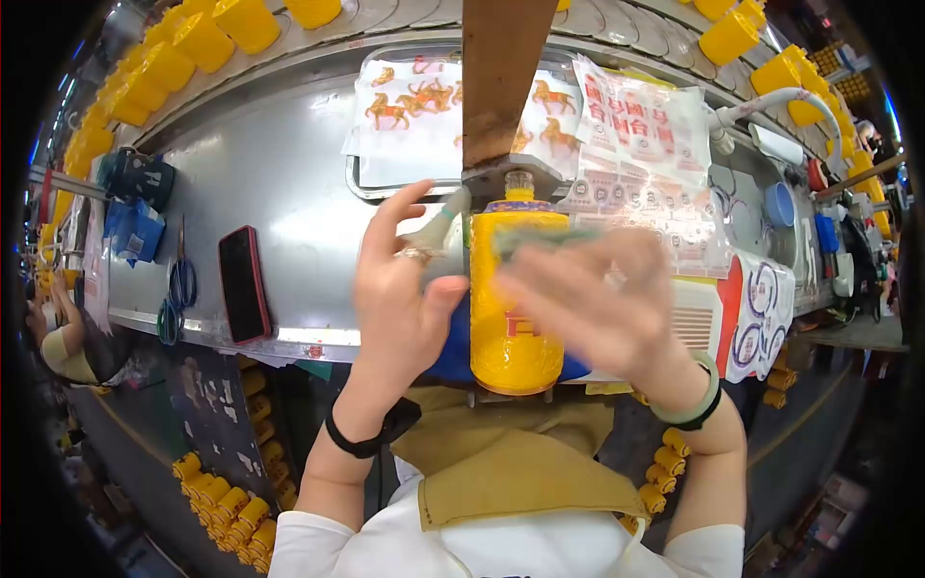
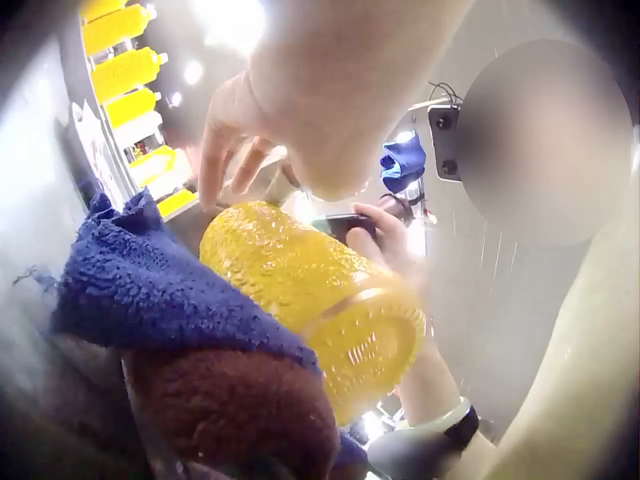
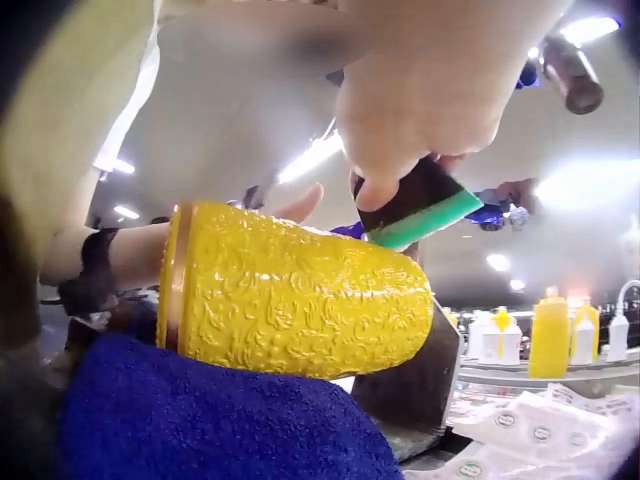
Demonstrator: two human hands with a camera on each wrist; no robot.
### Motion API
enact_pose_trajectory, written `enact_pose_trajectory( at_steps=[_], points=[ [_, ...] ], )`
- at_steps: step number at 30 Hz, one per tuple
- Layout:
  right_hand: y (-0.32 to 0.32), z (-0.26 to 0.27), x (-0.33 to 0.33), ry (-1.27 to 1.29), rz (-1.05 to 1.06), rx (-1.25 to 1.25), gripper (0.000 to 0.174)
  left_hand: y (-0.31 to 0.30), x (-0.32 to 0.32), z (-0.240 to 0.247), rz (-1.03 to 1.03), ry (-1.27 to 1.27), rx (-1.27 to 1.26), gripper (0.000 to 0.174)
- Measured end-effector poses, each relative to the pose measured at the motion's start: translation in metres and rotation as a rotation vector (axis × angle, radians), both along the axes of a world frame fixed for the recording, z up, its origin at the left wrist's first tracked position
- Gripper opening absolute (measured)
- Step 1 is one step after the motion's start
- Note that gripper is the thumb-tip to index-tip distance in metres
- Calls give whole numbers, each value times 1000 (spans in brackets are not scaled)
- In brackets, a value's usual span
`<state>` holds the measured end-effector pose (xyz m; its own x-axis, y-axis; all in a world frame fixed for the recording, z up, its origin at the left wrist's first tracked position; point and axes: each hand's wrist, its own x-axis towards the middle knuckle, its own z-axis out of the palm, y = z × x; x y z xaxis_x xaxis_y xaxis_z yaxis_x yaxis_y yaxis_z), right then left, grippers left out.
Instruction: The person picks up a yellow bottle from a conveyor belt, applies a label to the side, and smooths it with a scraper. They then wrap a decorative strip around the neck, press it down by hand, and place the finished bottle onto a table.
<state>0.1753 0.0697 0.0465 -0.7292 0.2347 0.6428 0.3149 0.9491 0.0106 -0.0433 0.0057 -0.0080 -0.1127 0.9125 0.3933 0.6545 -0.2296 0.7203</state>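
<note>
A yellow embossed bottle point(image 1: 518, 337) lies on its side, neck toward the wooden post, its body on a blue cloth point(image 2: 170, 290). My right hand point(image 1: 602, 299), blurred in the head view, grips a black and green pad point(image 3: 420, 205) over the bottle's upper part; the right wrist view puts the pad's green edge at the bottle's surface. On the bottle's other side my left hand point(image 1: 400, 289) is raised with fingers loosely bent and thumb apart, holding nothing visible. Whether it touches the bottle cannot be told. Pale covers sit on some of its fingertips.
A wooden post point(image 1: 501, 77) rises beyond the bottle neck. Behind it lie horse decals point(image 1: 390, 111) on a tray and red-printed sheets point(image 1: 641, 125). At left are a phone point(image 1: 244, 284), scissors point(image 1: 181, 284) and a blue packet point(image 1: 135, 229). Yellow bottles line the far conveyor.
</note>
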Motion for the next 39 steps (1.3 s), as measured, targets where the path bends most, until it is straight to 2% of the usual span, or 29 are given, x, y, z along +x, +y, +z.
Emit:
enact_pose_trajectory(
  at_steps=[1,3,5,7,8,10,11,13,15,17,18,19,20,21,22,23,25,27,28,29,31,33,35,39],
  points=[
    [-10,4,-7,-3,2,6,30,-3,-2,-1,2,-3,6,86],
    [-38,13,-17,-114,246,-314,30,-11,-6,-3,116,-250,52,94],
    [-32,14,-21,-184,223,-360,35,-18,-7,-1,134,-244,25,97],
    [5,14,-26,-194,-103,-309,36,-23,-5,0,96,-309,-11,96],
    [24,16,-24,-194,-103,-304,36,-24,-4,0,67,-315,-23,95],
    [52,21,-20,-60,-143,51,37,-29,4,0,59,-333,-27,95],
    [47,17,-19,-56,-144,57,37,-31,8,0,50,-353,-41,95],
    [16,-1,-11,-9,143,-16,32,-32,10,0,31,-366,-28,92],
    [-25,-7,-5,-53,327,-82,30,-34,11,-6,-1,-416,-43,92],
    [-50,-2,2,-51,395,-234,30,-34,15,-7,-3,-436,-56,93],
    [-46,-1,2,-34,290,-187,29,-34,17,-7,-29,-454,-72,95],
    [-38,-6,5,-25,144,-270,29,-35,19,-7,-54,-471,-87,96],
    [-23,-5,6,-7,-18,-299,36,-36,23,-7,-64,-497,-103,99],
    [-3,-12,12,5,-162,-300,32,-36,26,-7,-65,-491,-104,99],
    [17,-7,8,133,-183,-229,28,-36,29,-6,-61,-468,-131,104],
    [24,-1,8,147,-227,-97,21,-36,31,-6,-58,-446,-159,110],
    [18,-6,15,51,-157,25,20,-39,32,-1,-54,-443,-165,112],
    [-19,-23,12,33,52,-82,23,-45,29,-3,-78,-470,-155,104],
    [-32,-17,7,37,167,-40,30,-47,28,-5,-81,-466,-158,104],
    [-44,-15,10,83,329,-193,33,-48,28,-9,-92,-480,-167,105],
    [-50,-23,17,99,199,-219,30,-50,30,-13,-111,-491,-192,107],
    [-19,-29,18,265,-164,-413,27,-51,34,-13,-92,-472,-173,110],
    [-6,-27,23,472,-488,-750,33,-52,38,-15,-98,-420,-146,110],
    [-36,-32,9,860,-275,-1097,29,-55,40,-13,-75,-283,-141,109]
  ],
)
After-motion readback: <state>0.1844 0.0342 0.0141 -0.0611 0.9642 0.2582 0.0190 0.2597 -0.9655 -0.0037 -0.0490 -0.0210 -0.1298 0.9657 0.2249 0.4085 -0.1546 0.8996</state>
